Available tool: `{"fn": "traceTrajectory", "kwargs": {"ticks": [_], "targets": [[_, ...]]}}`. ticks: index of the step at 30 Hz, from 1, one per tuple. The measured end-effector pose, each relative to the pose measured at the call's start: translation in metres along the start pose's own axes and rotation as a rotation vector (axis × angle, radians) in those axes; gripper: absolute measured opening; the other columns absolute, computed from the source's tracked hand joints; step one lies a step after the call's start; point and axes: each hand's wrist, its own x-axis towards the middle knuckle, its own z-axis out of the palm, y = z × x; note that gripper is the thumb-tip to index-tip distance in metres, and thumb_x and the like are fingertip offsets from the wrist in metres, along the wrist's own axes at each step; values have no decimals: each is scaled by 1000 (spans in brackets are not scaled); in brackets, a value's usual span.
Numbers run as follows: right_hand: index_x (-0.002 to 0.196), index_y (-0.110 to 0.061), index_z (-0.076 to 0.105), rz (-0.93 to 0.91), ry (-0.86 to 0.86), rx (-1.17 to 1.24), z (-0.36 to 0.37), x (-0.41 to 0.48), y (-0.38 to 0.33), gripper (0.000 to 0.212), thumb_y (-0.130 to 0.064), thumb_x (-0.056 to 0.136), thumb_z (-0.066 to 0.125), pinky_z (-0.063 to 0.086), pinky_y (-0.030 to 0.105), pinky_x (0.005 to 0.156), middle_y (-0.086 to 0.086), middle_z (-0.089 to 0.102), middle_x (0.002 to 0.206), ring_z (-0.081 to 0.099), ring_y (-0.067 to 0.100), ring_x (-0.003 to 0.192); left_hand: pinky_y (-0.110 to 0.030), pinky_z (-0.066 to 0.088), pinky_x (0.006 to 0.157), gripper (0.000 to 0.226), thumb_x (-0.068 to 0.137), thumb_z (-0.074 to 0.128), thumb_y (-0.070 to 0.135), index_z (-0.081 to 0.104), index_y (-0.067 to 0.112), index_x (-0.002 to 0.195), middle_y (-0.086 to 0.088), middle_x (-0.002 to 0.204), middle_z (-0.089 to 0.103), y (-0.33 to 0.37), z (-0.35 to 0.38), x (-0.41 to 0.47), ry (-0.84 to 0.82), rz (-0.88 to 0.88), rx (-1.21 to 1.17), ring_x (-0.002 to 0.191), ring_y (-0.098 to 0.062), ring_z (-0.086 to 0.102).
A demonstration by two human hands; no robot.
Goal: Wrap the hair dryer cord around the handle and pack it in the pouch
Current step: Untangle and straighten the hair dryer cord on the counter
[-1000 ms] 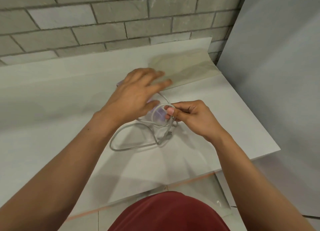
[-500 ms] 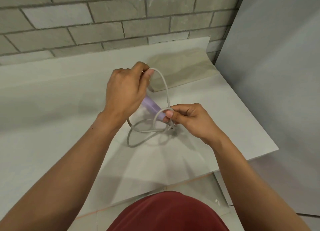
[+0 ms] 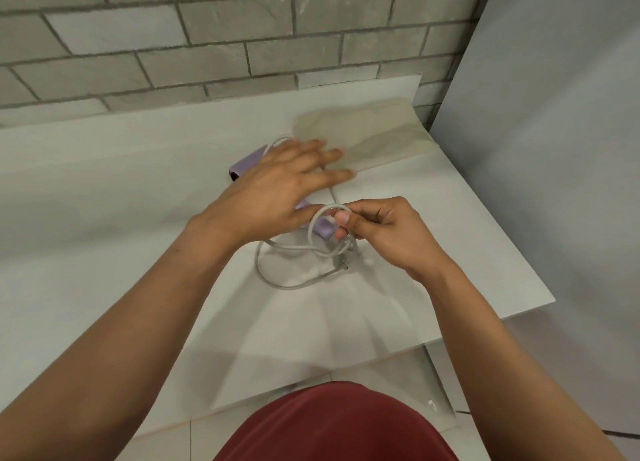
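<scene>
Left hand (image 3: 284, 187): fingers straight and spread, lying over the dryer (image 3: 247, 164); it grips nothing that I can see.
Right hand (image 3: 381, 232): thumb and fingers pinch a loop of the cord (image 3: 257, 258) at the end of the handle (image 3: 323, 226).
Dryer: flat on the table (image 3: 104, 218), just short of the pouch (image 3: 374, 135).
Risk, slack: loose loops lie off the handle and would likely slide free if the pinch eases.
Risk, plug (image 3: 341, 265): the free end could snag a loop and knot.
Risk, pouch: a bulky, untidy wrap may jam at its mouth.
</scene>
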Motion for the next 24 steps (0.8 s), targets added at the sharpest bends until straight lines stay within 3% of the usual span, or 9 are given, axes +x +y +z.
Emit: {"fn": "traceTrajectory", "kwargs": {"ticks": [2,4,6,9,12,15,19,21,24], "targets": [[100,-20,84,-7,1,6,-1,-1,-1,15,-25,100,70,57,51,97,4,81,89,75,28,93,-56,34,118,38,99,56,44,70,26,130,-1,135,68,4,3,4,0,49,25,138,-29,55],[98,-19,84,-11,14,20,-3,-1,-2,15,-24,100,70,59,41,92,2,81,88,73,11,85,-53,37,115,37,101,48,46,76,25,112,3,111,76,3,5,3,73,6,70,119,-25,68],[95,-22,83,-4,22,56,-6,-2,-2,14,-23,100,70,58,26,86,-1,81,86,70,3,79,-48,36,115,46,103,39,50,76,24,105,4,99,77,5,6,1,142,-101,79,103,-24,71],[97,-22,83,-8,1,93,-9,-2,-3,13,-25,100,70,59,26,88,1,81,89,70,5,80,-39,39,110,45,107,39,50,74,22,104,3,90,78,7,10,-3,267,-298,33,90,-26,71],[103,-13,82,-21,-34,99,-10,-3,-1,15,-22,100,70,55,20,83,1,80,88,72,6,84,-38,50,81,41,106,42,49,71,21,101,0,82,76,8,5,-6,410,-564,-128,80,-29,67],[105,-11,82,-12,-56,101,-10,-3,0,16,-21,100,70,57,24,85,1,80,89,74,10,87,-33,45,68,33,106,46,46,69,22,103,4,86,77,5,-3,-8,470,-753,-225,77,-21,66],[101,-9,82,-29,-39,62,-9,0,-3,16,-20,99,71,57,24,85,4,80,86,71,8,79,-40,50,78,31,106,48,42,70,21,113,-4,99,77,-8,-2,-15,337,-825,-176,93,-33,68],[101,-8,81,-30,-38,56,-9,1,-5,16,-20,100,70,55,20,81,5,79,84,70,6,77,-44,50,94,34,104,54,35,63,21,134,-9,128,69,-11,1,-18,254,-737,-195,116,-35,63],[99,-10,82,-25,-43,19,-10,1,-8,15,-20,100,70,54,16,78,6,79,85,69,5,76,-48,39,116,64,98,63,29,40,23,158,-9,160,42,-4,-1,-17,217,-430,-204,146,-31,41]]}}
